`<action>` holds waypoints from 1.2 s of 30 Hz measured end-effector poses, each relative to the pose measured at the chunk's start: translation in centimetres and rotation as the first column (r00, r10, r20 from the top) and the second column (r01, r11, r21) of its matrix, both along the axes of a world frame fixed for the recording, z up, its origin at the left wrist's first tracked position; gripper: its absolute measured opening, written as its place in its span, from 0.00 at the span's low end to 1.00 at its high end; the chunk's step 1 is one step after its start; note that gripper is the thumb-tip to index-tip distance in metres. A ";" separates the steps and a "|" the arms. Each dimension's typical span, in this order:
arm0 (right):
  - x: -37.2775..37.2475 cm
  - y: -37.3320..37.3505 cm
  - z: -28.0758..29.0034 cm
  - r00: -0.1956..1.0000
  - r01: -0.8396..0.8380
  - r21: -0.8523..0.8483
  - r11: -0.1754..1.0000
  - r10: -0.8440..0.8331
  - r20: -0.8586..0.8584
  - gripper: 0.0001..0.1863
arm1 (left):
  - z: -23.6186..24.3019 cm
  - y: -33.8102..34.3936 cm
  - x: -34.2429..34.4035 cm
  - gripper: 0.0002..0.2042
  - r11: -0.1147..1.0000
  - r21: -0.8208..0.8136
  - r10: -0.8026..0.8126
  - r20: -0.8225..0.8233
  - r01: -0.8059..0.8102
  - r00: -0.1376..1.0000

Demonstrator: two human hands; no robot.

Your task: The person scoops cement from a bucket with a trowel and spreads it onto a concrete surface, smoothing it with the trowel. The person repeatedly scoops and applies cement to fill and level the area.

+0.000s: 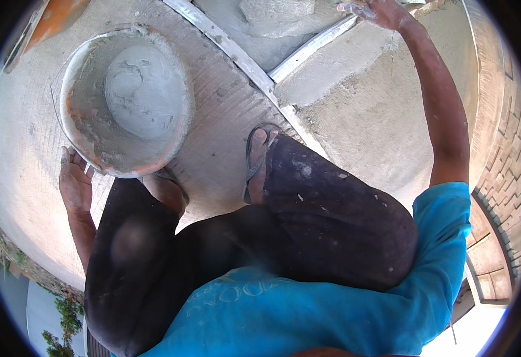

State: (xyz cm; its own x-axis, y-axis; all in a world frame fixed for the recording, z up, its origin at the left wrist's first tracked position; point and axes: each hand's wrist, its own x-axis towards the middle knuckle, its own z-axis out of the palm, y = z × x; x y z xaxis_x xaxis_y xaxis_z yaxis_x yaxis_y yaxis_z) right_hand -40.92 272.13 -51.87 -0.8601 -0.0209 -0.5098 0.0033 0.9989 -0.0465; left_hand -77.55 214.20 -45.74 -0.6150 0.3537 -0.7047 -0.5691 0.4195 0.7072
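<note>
At the left stands a round bucket [82,128] smeared with grey mortar, with a mass of wet mortar [141,89] inside. My left hand [76,181] is beside its near-left rim, fingers apart and nothing seen in them. Whether the fingertips touch the bucket I cannot tell. My right arm reaches far forward; my right hand [382,13], grey with mortar, is at the top edge, partly cut off. Its visible fingers stretch leftward by the far end of a straight metal bar [314,49]. Anything beyond the frame's edge is hidden.
A long pale strip [230,50] runs diagonally and meets the bar. Right of it lies a rough grey mortar bed [367,107]; behind the bar is wet mortar [275,15]. My sandalled foot [260,152] is beside the strip. An orange object [52,21] lies at the upper left.
</note>
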 end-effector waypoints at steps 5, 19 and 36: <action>0.5 -0.9 0.4 0.999 0.016 0.143 0.990 -0.010 -0.038 0.24 | -0.4 0.2 -0.4 0.30 0.998 0.070 -0.013 0.063 0.009 0.998; 2.3 -0.4 -1.1 0.997 0.038 -0.015 0.999 -0.039 -0.061 0.25 | -0.5 0.7 -0.5 0.32 0.999 0.049 0.005 0.058 -0.007 0.998; 1.8 6.7 -4.0 0.948 0.221 0.182 0.958 -0.254 0.189 0.34 | -3.5 -2.9 -3.5 0.27 0.958 -0.206 -0.257 -0.295 0.202 0.920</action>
